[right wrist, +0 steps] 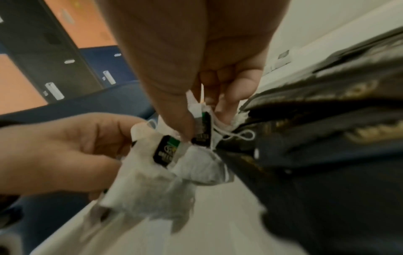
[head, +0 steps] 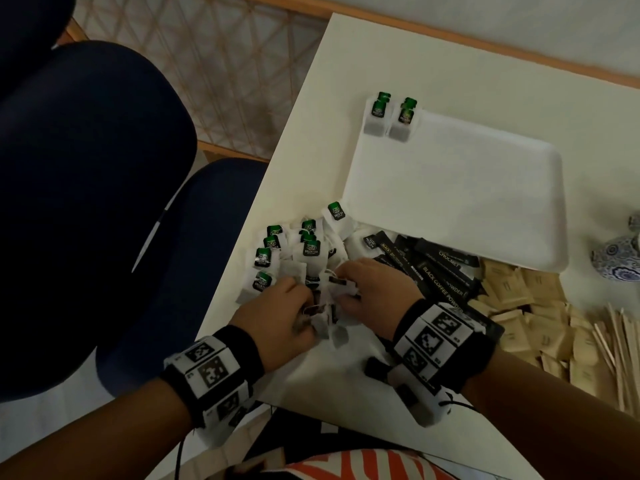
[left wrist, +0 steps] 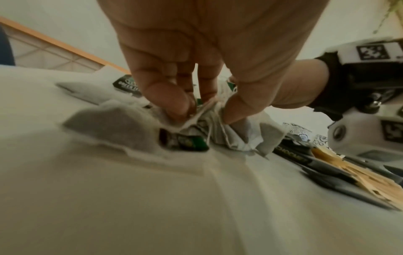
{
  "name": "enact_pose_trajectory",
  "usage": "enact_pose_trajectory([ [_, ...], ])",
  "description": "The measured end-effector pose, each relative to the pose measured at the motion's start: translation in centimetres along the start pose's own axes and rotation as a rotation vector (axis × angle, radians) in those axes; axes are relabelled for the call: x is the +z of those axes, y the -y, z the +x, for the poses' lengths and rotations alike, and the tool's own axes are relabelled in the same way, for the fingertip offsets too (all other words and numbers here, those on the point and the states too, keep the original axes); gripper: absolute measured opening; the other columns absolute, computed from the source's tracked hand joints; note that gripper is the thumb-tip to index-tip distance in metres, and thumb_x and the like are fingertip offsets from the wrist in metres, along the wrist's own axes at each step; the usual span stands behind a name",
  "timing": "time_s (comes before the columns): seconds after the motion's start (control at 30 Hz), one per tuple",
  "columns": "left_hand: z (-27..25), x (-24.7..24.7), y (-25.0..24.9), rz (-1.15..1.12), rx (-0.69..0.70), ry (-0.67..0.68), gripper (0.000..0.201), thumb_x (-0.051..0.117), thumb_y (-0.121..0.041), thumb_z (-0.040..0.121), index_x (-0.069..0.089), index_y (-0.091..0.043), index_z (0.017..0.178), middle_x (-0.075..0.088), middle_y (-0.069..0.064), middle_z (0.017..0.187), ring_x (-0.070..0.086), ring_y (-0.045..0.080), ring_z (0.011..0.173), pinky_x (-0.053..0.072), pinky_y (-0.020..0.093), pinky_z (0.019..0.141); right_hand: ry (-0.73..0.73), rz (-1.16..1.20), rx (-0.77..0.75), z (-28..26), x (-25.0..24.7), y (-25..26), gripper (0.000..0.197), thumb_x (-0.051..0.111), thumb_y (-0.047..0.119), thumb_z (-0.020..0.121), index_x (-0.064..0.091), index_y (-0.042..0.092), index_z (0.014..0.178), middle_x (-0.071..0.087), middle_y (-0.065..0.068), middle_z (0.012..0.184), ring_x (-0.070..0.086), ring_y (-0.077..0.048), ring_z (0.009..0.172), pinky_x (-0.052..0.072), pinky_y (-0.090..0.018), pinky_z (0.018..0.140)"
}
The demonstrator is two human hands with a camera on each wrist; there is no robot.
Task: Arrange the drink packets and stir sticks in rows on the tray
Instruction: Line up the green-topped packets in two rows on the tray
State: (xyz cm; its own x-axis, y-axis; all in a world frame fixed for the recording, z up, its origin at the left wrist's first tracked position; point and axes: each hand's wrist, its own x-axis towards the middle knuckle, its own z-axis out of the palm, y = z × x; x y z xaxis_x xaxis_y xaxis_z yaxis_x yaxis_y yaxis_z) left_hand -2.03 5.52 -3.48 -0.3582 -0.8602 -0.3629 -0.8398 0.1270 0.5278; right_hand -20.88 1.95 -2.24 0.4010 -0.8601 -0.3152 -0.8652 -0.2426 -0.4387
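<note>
1. Head view: both my hands are in the tea bag pile (head: 304, 258); left hand (head: 277, 318) and right hand (head: 372, 284) fingers pinch tangled tea bags (head: 329, 299).
2. Tray (head: 485, 209) lies ahead-right, nearer my right hand.

Your table (head: 450, 64) is a cream-white top, seen at an angle. On it lies a white tray (head: 467, 202), with two green-tagged tea bags (head: 389, 117) at its far left corner. Nearer you sit the loose heaps — tea bags (head: 294, 251) at the left, black coffee sticks (head: 436, 271) beside them, tan packets (head: 530, 306), then wooden stir sticks (head: 620, 348) at the right. A blue-patterned ceramic piece (head: 616, 261) stands just beside the tray.
</note>
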Motion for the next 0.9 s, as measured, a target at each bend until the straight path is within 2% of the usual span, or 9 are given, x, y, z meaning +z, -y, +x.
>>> enact_pose_trajectory([
  [0.13,0.6,-0.7,0.4,-0.043,-0.005,-0.035,0.033,0.058,-0.051,0.077,0.054,-0.028,0.1,0.038,-0.016,0.098,0.048,0.007,0.086,0.044,0.025,0.07,-0.036,0.163,0.053,0.2,-1.5,-0.3,0.017,0.057,0.026,0.086,0.066,0.023,0.1,0.063,0.009,0.085,0.058,-0.012,0.079,0.048,-0.028,0.072],
  [0.2,0.8,-1.1,0.5,-0.069,0.0,-0.08,0.033,0.061,-0.046,0.079,0.052,-0.028,0.105,0.038,-0.016,0.102,0.05,0.009,0.091,0.048,0.028,0.074,-0.059,0.177,0.07,0.4,-2.4,-0.5,0.006,0.06,0.025,0.085,0.063,0.03,0.084,0.055,0.014,0.068,0.051,-0.003,0.064,0.041,-0.02,0.061],
  [0.23,0.9,-1.3,0.5,-0.074,-0.005,-0.095,0.036,0.063,-0.044,0.08,0.05,-0.029,0.11,0.038,-0.015,0.105,0.05,0.008,0.093,0.049,0.028,0.076,-0.065,0.177,0.084,0.5,-2.7,-0.6,0.011,0.061,0.026,0.085,0.059,0.032,0.077,0.054,0.013,0.064,0.05,-0.002,0.061,0.04,-0.021,0.058],
  [0.3,1.4,-1.7,0.5,-0.063,-0.022,-0.101,0.048,0.066,-0.045,0.079,0.045,-0.033,0.12,0.036,-0.014,0.112,0.049,0.007,0.096,0.049,0.027,0.078,-0.08,0.18,0.11,0.8,-3.5,-0.9,0.007,0.061,0.028,0.085,0.061,0.026,0.078,0.058,0.01,0.066,0.054,-0.007,0.063,0.044,-0.026,0.06],
  [0.4,2.2,-1.9,0.4,0.006,-0.043,-0.056,0.066,0.07,-0.052,0.074,0.037,-0.037,0.13,0.034,-0.012,0.119,0.046,0.008,0.102,0.049,0.028,0.081,-0.134,0.221,0.132,0.9,-4.6,-1.4,0.008,0.066,0.03,0.082,0.067,0.028,0.09,0.055,0.02,0.067,0.052,0.003,0.064,0.041,-0.017,0.059],
  [0.5,2.9,-1.7,0.0,0.066,-0.047,-0.033,0.066,0.07,-0.052,0.074,0.04,-0.035,0.13,0.033,-0.01,0.12,0.043,0.01,0.106,0.049,0.029,0.083,-0.171,0.277,0.151,0.7,-5.4,-1.8,0.014,0.07,0.027,0.079,0.068,0.027,0.093,0.058,0.02,0.066,0.056,0.003,0.065,0.042,-0.01,0.06],
  [0.73,4.2,-1.7,-0.8,0.104,0.008,-0.058,0.028,0.067,-0.036,0.082,0.06,-0.024,0.107,0.037,-0.01,0.105,0.043,0.01,0.099,0.045,0.026,0.08,-0.193,0.343,0.143,0.1,-5.4,-2.4,0.015,0.073,0.025,0.078,0.067,0.03,0.09,0.061,0.02,0.063,0.059,0.006,0.062,0.047,-0.013,0.062],
  [0.8,4.4,-2.2,-0.8,0.038,0.053,-0.066,0.021,0.07,-0.034,0.079,0.064,-0.025,0.096,0.044,-0.01,0.099,0.045,0.01,0.096,0.044,0.027,0.083,-0.208,0.361,0.13,0.0,-5.6,-2.5,0.014,0.073,0.023,0.078,0.067,0.028,0.09,0.06,0.02,0.058,0.058,0.005,0.058,0.046,-0.013,0.06],
  [0.9,4.6,-2.9,-0.9,-0.247,0.024,-0.146,0.013,0.073,-0.025,0.077,0.059,-0.025,0.077,0.055,-0.011,0.081,0.052,0.007,0.076,0.044,0.022,0.07,-0.214,0.408,0.119,-0.3,-6.3,-2.8,0.013,0.072,0.018,0.079,0.066,0.026,0.087,0.057,0.025,0.048,0.054,0.007,0.049,0.037,-0.007,0.049],
])
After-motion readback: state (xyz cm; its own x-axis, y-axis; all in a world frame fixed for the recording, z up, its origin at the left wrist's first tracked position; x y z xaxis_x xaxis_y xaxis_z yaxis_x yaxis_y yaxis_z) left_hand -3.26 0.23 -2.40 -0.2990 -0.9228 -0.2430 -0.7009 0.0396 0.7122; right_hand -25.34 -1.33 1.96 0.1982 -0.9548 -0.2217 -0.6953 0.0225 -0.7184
